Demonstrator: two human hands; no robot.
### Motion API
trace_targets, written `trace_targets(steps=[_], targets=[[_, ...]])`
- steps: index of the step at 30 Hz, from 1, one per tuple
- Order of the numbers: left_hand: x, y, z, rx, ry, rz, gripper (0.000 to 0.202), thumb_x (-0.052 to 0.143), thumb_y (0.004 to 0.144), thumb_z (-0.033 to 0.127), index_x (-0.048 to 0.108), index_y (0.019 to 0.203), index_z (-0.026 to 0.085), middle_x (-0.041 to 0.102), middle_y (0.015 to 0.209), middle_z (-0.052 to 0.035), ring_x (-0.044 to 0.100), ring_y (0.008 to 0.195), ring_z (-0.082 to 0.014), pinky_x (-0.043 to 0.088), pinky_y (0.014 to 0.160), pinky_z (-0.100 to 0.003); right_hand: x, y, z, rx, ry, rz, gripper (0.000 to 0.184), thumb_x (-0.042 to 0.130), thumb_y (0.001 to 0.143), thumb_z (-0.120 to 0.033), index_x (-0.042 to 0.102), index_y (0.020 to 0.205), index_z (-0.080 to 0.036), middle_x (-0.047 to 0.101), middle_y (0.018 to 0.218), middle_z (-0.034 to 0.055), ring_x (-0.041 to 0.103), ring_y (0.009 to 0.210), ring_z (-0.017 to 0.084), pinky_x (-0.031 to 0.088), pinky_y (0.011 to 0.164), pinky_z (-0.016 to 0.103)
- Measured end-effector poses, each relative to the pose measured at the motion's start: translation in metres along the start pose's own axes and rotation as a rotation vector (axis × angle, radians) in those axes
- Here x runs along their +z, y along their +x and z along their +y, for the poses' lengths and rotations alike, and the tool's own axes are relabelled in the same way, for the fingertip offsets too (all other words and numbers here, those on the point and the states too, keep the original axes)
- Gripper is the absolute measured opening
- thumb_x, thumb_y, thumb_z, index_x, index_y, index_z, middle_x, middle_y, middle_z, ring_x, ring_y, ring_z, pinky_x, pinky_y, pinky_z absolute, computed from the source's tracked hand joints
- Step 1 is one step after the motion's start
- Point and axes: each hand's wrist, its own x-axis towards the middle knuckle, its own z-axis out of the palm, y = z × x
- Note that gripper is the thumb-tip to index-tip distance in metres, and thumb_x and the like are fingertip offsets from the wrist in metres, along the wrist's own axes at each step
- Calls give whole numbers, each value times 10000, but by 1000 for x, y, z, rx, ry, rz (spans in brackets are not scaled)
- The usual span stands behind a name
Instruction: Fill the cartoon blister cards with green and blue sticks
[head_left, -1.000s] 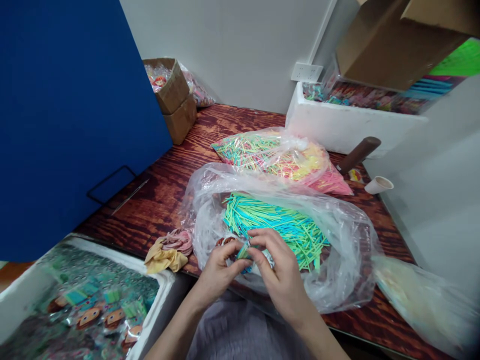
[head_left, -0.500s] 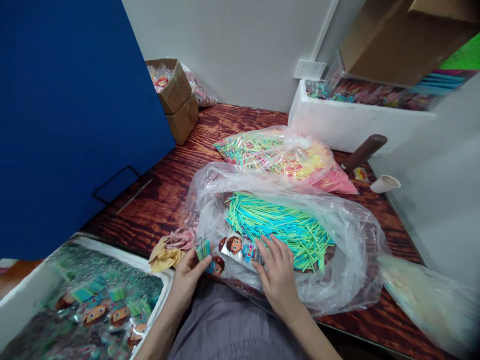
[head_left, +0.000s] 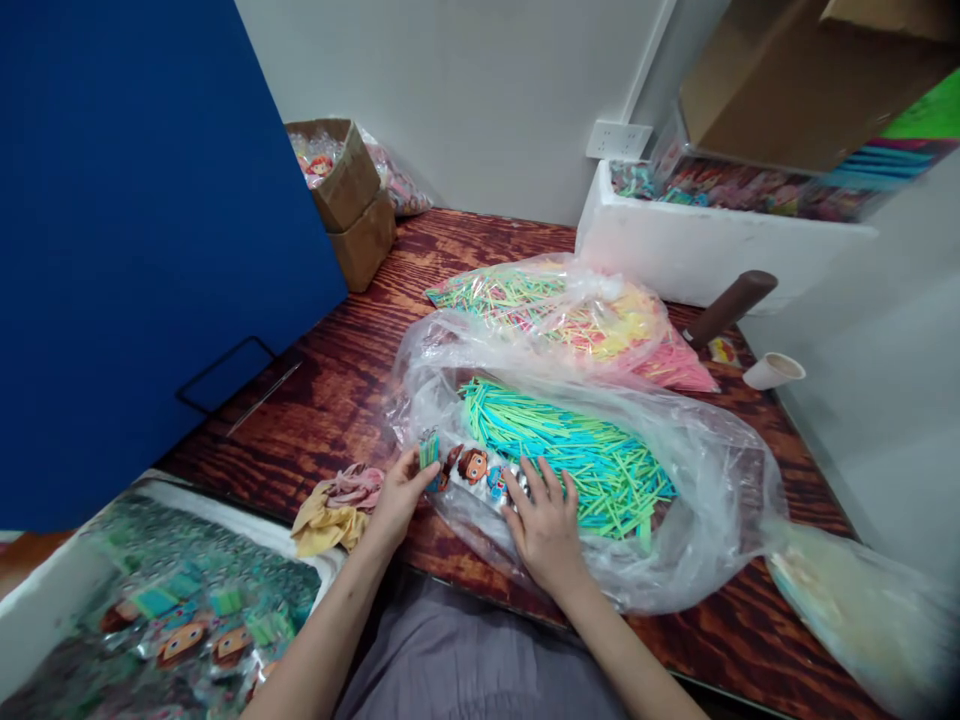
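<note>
My left hand [head_left: 397,490] pinches a small bundle of green and blue sticks [head_left: 428,450], held upright at the left edge of a clear plastic bag [head_left: 705,480]. My right hand [head_left: 546,522] lies fingers spread on the bag's near part, touching small cartoon-face packets [head_left: 475,466]. Beside its fingertips, inside the bag, lies a heap of green and blue sticks [head_left: 570,450].
A second bag of mixed coloured sticks [head_left: 570,310] lies behind. A white foam box [head_left: 45,600] of finished packets is at near left, with rubber bands [head_left: 341,500] beside it. A blue board [head_left: 135,230], cardboard boxes [head_left: 352,200], another foam box [head_left: 705,250], a brown handle [head_left: 724,308] and a cup [head_left: 772,370] surround the wooden table [head_left: 330,400].
My hands have separated: the left carried the stick bundle to the left and then slightly forward, and the right has flattened onto the cartoon packets in the bag.
</note>
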Motion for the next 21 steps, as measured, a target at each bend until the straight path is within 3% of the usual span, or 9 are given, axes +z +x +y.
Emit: trace_targets(steps=[4, 9, 15, 21], targets=[[5, 12, 8, 2, -28, -8, 431, 816, 656, 379, 711, 1011, 160, 743, 995, -56, 662, 887, -195, 498, 820, -293, 3, 8, 4, 15, -9, 43, 435, 521, 947, -308, 543, 1380, -278, 507, 1463, 100, 363, 1383, 333, 183, 1132, 582], [-11, -6, 28, 22, -41, -24, 361, 768, 736, 411, 716, 996, 167, 746, 946, -62, 674, 851, -199, 516, 811, -307, 2, 7, 4, 23, 6, 69, 379, 507, 959, -303, 591, 1325, -251, 556, 1412, 112, 404, 1356, 324, 205, 1126, 571], [-26, -29, 49, 28, 167, 24, 325, 797, 693, 416, 687, 876, 172, 696, 750, 4, 602, 616, -137, 492, 585, -232, 3, 5, 3, 38, 17, 81, 356, 500, 966, -315, 605, 1296, -235, 571, 1390, 115, 415, 1346, 323, 201, 1126, 568], [-38, -27, 39, 23, 242, -22, 302, 776, 705, 411, 676, 859, 171, 694, 767, -14, 616, 655, -150, 503, 605, -242, 3, 5, 3, 42, 17, 84, 353, 496, 966, -307, 604, 1292, -224, 570, 1390, 117, 407, 1351, 317, 201, 1130, 563]])
